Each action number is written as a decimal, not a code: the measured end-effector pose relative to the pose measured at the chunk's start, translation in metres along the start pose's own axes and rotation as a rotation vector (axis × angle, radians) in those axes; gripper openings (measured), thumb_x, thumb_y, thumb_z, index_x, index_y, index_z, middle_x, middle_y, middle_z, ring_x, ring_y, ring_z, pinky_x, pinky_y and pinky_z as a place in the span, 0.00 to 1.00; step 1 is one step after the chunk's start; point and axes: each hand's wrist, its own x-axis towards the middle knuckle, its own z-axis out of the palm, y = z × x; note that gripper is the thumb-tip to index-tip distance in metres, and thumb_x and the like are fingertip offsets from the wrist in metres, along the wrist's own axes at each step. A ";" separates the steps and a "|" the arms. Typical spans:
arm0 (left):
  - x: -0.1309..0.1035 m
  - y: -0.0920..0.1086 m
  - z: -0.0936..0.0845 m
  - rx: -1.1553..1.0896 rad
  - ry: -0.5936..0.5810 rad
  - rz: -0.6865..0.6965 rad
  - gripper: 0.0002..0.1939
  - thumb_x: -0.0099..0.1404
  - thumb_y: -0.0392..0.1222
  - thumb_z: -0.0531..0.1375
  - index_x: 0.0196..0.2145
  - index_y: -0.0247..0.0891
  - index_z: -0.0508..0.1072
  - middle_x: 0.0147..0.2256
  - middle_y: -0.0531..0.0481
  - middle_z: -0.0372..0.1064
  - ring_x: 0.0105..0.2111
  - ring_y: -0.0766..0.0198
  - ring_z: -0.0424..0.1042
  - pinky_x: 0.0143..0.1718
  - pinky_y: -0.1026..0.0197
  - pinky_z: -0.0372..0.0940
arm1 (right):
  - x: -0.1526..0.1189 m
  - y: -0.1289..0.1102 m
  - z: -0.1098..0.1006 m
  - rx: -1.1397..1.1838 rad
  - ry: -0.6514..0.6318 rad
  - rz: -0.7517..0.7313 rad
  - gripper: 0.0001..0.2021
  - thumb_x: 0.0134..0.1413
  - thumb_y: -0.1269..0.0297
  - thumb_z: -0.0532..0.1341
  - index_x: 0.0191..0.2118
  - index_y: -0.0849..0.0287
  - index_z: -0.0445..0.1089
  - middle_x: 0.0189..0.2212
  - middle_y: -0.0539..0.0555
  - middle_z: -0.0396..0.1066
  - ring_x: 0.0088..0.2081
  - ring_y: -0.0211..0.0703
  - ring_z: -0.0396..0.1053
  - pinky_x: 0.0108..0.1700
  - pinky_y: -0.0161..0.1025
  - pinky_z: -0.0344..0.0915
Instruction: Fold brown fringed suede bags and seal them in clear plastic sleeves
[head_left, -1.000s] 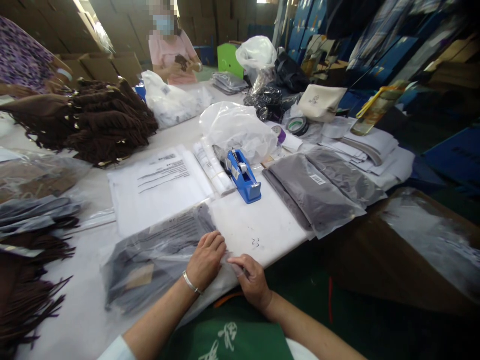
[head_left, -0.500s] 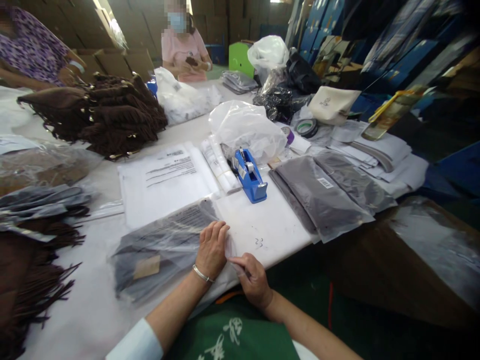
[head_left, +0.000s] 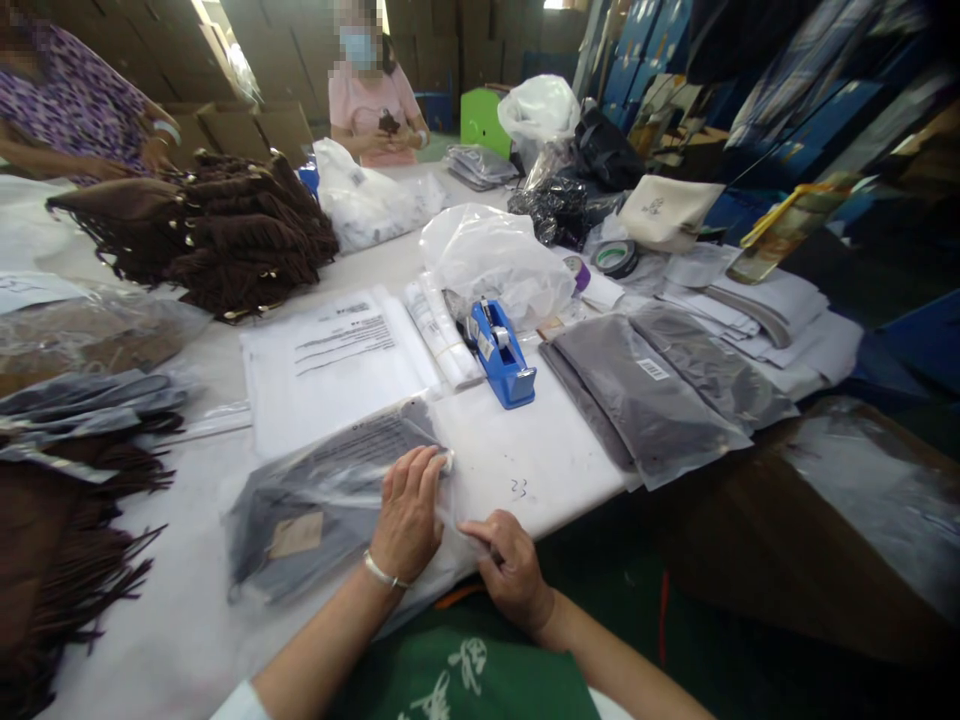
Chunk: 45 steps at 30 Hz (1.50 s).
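A clear plastic bag point(head_left: 341, 480) lies aslant on the near edge of the white table point(head_left: 525, 440), directly in front of the person. Its film is thin, glossy and wrinkled, with pale highlights streaking the surface and small dark lines of print across the upper part. Inside, the slate-grey cloth point(head_left: 259, 550) shows through, flat and softly creased. A tan rectangular tag point(head_left: 297, 535) stands out near the lower left of the bag. Toward its right end the film is loose, whitish and nearly see-through.

The left hand point(head_left: 409, 510) rests palm down on that right end, fingers side by side and slightly bent; whether they grip the film cannot be told. The right hand point(head_left: 514, 565) pinches the film's edge between thumb and forefinger, its other fingers curled in.

Just beyond the bag lies a stack of printed white bags point(head_left: 337, 365). A blue tape dispenser point(head_left: 504, 360) stands to the right of it, and further right lie packed grey garments point(head_left: 652, 395), one with a white barcode label point(head_left: 652, 369).
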 end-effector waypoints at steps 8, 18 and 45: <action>-0.114 -0.037 -0.059 0.256 -0.084 -0.011 0.37 0.56 0.25 0.45 0.64 0.40 0.48 0.63 0.45 0.47 0.63 0.51 0.46 0.63 0.44 0.44 | 0.033 0.009 -0.026 -0.271 -0.406 -0.300 0.33 0.50 0.83 0.46 0.62 0.55 0.53 0.63 0.53 0.51 0.64 0.46 0.43 0.63 0.52 0.46; -0.215 -0.110 -0.085 0.068 -0.313 0.207 0.32 0.61 0.28 0.46 0.62 0.46 0.53 0.59 0.52 0.57 0.58 0.62 0.59 0.56 0.58 0.60 | 0.060 0.020 -0.043 -0.122 -0.987 -0.125 0.40 0.34 0.85 0.49 0.59 0.56 0.59 0.61 0.53 0.55 0.63 0.41 0.48 0.65 0.46 0.43; -0.163 -0.136 -0.085 0.286 0.063 -0.581 0.18 0.69 0.49 0.45 0.38 0.37 0.69 0.28 0.47 0.70 0.27 0.57 0.70 0.30 0.58 0.63 | 0.036 -0.003 0.002 -0.561 -0.449 0.311 0.18 0.65 0.57 0.46 0.27 0.55 0.64 0.20 0.51 0.69 0.23 0.44 0.68 0.27 0.37 0.54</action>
